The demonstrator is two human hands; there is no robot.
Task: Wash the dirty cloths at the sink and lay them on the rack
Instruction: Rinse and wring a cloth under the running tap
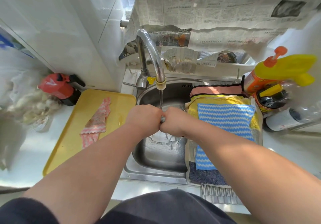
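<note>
**Hands wringing a cloth under the running tap**

Left hand (145, 118) and right hand (173, 121) meet knuckle to knuckle over the sink (156, 164), each closed in a fist around a small grey cloth (163, 119), of which only a sliver shows between them. Water from the tap (152, 55) falls just behind the fists and drains off below them. Left of the sink, one pink-and-white cloth (97, 121) lies crumpled on the yellow tray (69, 137) that sits on the table (31, 154); it appears soiled and is judged unwashed. Right of the sink, the rack (218, 193) already carries several spread cloths, among them a blue-striped cloth (225, 116) over a yellow cloth (215, 100). The task therefore seems well advanced: one cloth in hand, one apparently waiting. Both forearms reach forward, converging, wrists turned inward as for twisting.
</note>
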